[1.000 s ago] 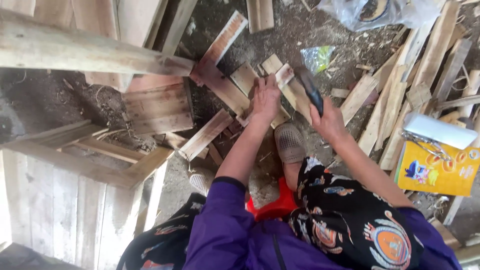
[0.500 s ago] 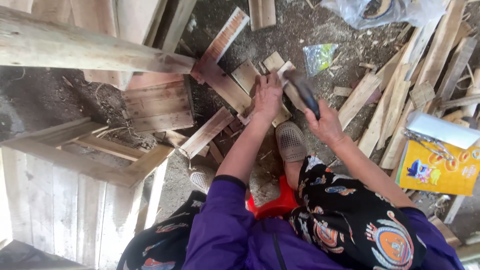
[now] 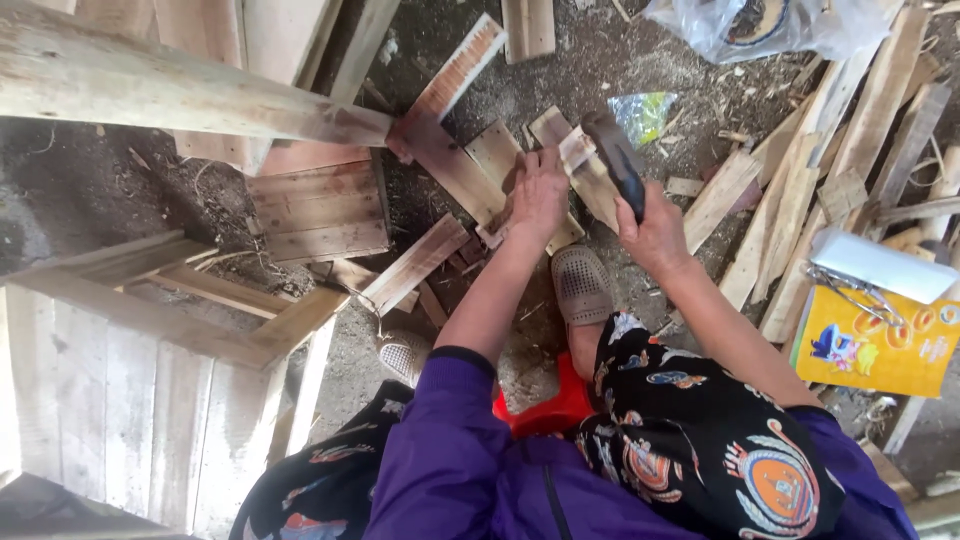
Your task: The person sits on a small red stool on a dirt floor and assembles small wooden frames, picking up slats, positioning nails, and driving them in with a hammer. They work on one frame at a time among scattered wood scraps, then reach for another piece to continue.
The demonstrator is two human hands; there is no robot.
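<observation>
A single head-worn camera looks almost straight down over the seated person's purple sleeves (image 3: 440,470) and lap onto the dirt ground (image 3: 110,190). It sits close, about an arm's reach above the scattered wooden slats (image 3: 420,262), with no second view.

Dirt ground (image 3: 640,60) strewn with sawdust, scattered wood slats (image 3: 800,190), plastic bag (image 3: 770,25), yellow packet (image 3: 880,345)
</observation>
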